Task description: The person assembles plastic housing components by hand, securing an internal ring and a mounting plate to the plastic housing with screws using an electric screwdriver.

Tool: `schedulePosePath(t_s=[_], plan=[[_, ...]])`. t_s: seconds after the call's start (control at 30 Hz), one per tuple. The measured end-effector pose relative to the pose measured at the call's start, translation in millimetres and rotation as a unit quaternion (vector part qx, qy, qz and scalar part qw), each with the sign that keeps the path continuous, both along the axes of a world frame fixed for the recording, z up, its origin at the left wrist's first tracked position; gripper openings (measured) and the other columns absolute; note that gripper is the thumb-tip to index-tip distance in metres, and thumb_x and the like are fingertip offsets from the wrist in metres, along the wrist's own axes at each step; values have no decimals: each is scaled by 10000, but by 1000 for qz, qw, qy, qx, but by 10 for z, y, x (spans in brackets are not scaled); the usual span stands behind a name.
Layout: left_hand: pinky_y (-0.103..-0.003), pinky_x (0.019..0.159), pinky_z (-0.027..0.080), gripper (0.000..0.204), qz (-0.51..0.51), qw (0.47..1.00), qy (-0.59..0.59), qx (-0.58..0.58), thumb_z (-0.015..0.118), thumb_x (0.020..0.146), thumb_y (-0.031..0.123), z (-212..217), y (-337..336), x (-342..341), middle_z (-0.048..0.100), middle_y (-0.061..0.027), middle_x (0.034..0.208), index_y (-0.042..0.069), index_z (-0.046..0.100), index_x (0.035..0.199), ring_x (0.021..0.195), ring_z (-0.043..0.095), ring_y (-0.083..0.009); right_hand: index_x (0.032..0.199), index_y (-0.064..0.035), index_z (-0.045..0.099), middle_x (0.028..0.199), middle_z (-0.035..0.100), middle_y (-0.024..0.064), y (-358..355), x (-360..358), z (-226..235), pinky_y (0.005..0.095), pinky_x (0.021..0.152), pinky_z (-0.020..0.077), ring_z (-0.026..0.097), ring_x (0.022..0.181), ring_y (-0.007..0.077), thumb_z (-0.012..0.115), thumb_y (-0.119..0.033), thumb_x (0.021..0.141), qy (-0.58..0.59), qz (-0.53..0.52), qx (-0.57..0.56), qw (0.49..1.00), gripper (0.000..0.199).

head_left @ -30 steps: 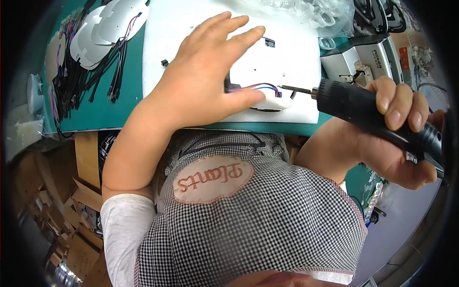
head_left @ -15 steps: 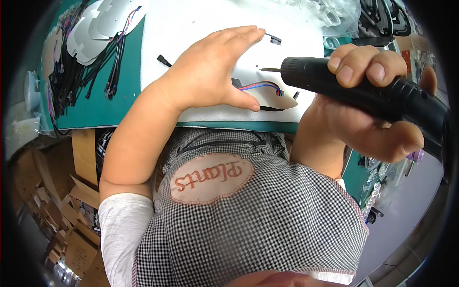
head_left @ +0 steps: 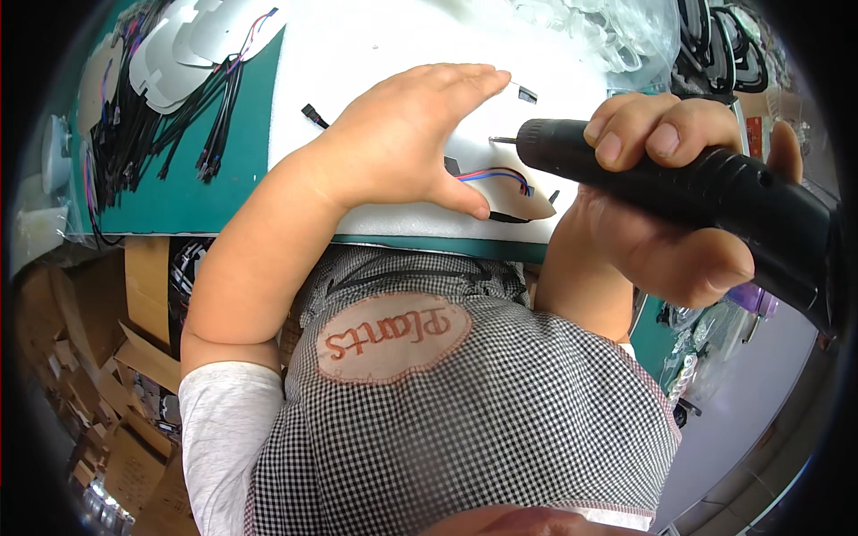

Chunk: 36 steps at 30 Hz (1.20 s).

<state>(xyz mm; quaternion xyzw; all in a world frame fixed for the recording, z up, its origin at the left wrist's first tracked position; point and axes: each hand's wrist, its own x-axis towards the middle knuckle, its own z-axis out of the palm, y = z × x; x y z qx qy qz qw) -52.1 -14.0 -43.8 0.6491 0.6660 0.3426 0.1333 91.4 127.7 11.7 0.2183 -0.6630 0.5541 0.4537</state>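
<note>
My left hand (head_left: pixel 407 138) lies flat, fingers together, on a white plastic part (head_left: pixel 523 201) that carries red and blue wires (head_left: pixel 499 176). The part rests on a white foam sheet (head_left: pixel 375 45) covering the green table (head_left: pixel 237 170). My right hand (head_left: pixel 666 205) grips a black electric screwdriver (head_left: pixel 688 179), held level above the foam. Its bit (head_left: pixel 500 140) points left toward my left fingertips and is raised off the part.
A stack of white plastic parts (head_left: pixel 183 49) with black cable bundles (head_left: pixel 161 125) lies at the table's left. Clear plastic bags (head_left: pixel 608 27) and black rings (head_left: pixel 719 45) sit at the far right. Cardboard boxes (head_left: pixel 98 393) stand on the floor to the left.
My right hand has lifted the screwdriver up and toward the camera, away from the part's edge. My left hand stays pressed on the white part.
</note>
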Motion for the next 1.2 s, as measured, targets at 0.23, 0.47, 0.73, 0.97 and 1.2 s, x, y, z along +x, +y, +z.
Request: schedulePosePath(t_s=[0.23, 0.47, 0.73, 0.97, 1.2], plan=[[-407, 1061, 406, 1043, -2, 1000, -18, -4, 894, 504, 327, 17, 18, 11, 513, -151, 1376, 64, 437, 1404, 1253, 490, -334, 1457, -88, 276, 914, 563, 158, -30, 34, 51, 398, 574, 523, 604, 627, 249, 485, -633, 911, 12, -20, -43, 999, 799], [-411, 1071, 394, 1051, 4, 1000, -20, -7, 892, 505, 328, -5, -5, 6, 502, -160, 1384, 61, 427, 1408, 1264, 479, -334, 1461, -105, 279, 909, 562, 158, -73, -27, 49, 401, 569, 512, 597, 630, 254, 524, -603, 907, -7, -1, -43, 999, 784], [-413, 1074, 391, 1055, 5, 1000, -22, -3, 890, 505, 347, -19, -13, -1, 496, -180, 1382, 50, 424, 1404, 1272, 474, -335, 1459, -118, 287, 899, 556, 154, -129, -11, 57, 403, 567, 508, 589, 623, 250, 526, -610, 903, -9, -29, -57, 998, 780], [-420, 1078, 383, 1061, 10, 1000, -30, 1, 888, 507, 359, -43, -37, 8, 489, -179, 1390, 56, 419, 1409, 1278, 466, -340, 1453, -123, 304, 893, 552, 146, -137, -26, 67, 395, 560, 506, 582, 615, 243, 519, -622, 900, -18, -39, -46, 998, 775], [-427, 1093, 361, 1074, -3, 1000, -30, -1, 877, 514, 412, -37, 3, 10, 476, -180, 1402, 61, 410, 1415, 1290, 452, -346, 1455, -120, 297, 896, 551, 147, -72, 6, 86, 390, 562, 507, 582, 616, 238, 514, -621, 904, -15, -30, -41, 999, 775]])
